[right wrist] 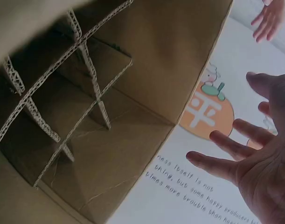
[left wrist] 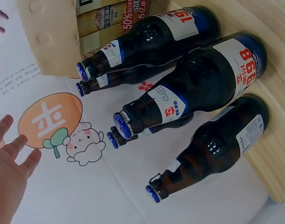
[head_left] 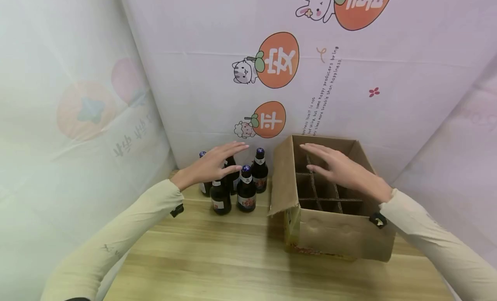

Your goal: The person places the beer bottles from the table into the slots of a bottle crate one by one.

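Above a cluster of dark beer bottles, my left hand (head_left: 215, 163) hovers with straight fingers and holds nothing. Several capped bottles stand close together on the table, among them a front bottle (head_left: 246, 193) with a white and red label; the left wrist view shows a brown bottle (left wrist: 217, 144) apart from the others. Over the opened cardboard box (head_left: 345, 236) hangs my right hand (head_left: 341, 169), its fingers spread and gripping nothing. Inside the box, a corrugated divider (right wrist: 53, 70) forms compartments; those visible in the right wrist view hold no bottles.
A wooden table (head_left: 217, 258) lies under the box and bottles. Behind them hangs a white printed cloth (head_left: 202, 89), with another cloth wall at each side. One box flap (head_left: 283, 180) folds out toward the bottles.
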`<action>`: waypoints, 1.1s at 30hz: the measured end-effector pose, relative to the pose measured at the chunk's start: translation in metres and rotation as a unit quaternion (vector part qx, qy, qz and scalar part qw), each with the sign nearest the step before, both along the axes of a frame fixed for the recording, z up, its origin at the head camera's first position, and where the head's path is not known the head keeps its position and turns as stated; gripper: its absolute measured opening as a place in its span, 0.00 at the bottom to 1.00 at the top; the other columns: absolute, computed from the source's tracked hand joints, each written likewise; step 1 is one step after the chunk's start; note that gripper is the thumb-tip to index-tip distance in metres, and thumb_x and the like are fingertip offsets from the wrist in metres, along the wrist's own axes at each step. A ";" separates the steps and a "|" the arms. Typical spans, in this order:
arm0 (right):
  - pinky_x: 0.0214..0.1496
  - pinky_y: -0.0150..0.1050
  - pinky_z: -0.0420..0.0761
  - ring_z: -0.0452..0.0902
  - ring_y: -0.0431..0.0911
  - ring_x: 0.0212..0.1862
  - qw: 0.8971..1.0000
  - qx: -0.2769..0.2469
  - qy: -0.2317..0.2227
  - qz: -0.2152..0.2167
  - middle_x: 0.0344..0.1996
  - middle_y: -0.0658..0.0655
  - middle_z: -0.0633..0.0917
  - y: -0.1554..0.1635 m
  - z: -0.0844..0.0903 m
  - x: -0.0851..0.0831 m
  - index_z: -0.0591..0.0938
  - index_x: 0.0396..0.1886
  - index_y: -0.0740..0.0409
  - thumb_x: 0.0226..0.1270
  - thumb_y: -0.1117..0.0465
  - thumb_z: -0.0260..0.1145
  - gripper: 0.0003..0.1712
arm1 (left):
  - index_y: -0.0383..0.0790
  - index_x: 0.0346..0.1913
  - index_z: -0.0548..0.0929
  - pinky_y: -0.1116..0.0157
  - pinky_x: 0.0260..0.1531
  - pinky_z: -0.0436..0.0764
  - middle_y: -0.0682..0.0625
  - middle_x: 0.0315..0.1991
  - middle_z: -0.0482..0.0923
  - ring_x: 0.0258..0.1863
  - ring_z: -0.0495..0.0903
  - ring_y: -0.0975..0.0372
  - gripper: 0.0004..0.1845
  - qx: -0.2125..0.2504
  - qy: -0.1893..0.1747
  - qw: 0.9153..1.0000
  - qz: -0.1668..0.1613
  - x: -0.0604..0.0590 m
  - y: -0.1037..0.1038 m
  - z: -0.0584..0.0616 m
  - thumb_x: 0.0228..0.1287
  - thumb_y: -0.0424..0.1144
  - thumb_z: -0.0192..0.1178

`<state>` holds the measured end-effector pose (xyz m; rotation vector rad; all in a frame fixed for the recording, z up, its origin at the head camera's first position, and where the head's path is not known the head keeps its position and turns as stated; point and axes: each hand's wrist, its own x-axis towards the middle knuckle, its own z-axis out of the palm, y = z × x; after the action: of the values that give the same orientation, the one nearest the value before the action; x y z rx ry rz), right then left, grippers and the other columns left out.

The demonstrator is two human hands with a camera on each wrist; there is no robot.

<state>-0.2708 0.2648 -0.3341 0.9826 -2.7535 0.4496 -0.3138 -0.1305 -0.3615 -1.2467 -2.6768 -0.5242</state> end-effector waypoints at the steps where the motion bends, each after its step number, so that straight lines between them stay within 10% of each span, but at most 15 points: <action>1: 0.72 0.59 0.65 0.63 0.59 0.72 1.000 -0.003 0.000 -0.009 0.73 0.61 0.67 0.002 0.000 -0.001 0.61 0.76 0.47 0.71 0.55 0.63 0.36 | 0.61 0.77 0.53 0.41 0.73 0.56 0.55 0.78 0.52 0.78 0.53 0.54 0.35 0.005 -0.003 1.000 0.002 -0.001 0.000 -0.001 0.72 0.57 0.52; 14: 0.70 0.66 0.61 0.63 0.69 0.68 0.994 -0.035 -0.010 -0.107 0.67 0.71 0.69 0.043 0.004 -0.017 0.66 0.71 0.64 0.68 0.59 0.66 0.35 | 0.65 0.77 0.51 0.41 0.72 0.58 0.55 0.78 0.53 0.77 0.55 0.53 0.34 0.018 -0.038 0.999 0.021 -0.008 -0.002 -0.011 0.73 0.56 0.51; 33: 0.62 0.73 0.63 0.59 0.80 0.61 0.962 -0.051 -0.140 -0.228 0.63 0.89 0.59 0.103 0.001 -0.027 0.49 0.71 0.82 0.73 0.59 0.58 0.42 | 0.68 0.76 0.50 0.44 0.73 0.59 0.56 0.78 0.51 0.77 0.54 0.55 0.34 0.045 -0.107 0.992 0.056 -0.020 -0.001 -0.027 0.73 0.56 0.51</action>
<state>-0.2974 0.3681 -0.3332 0.2523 -3.0359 0.6831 -0.3341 -0.1317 -0.3887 -1.0634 -2.8389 -0.7930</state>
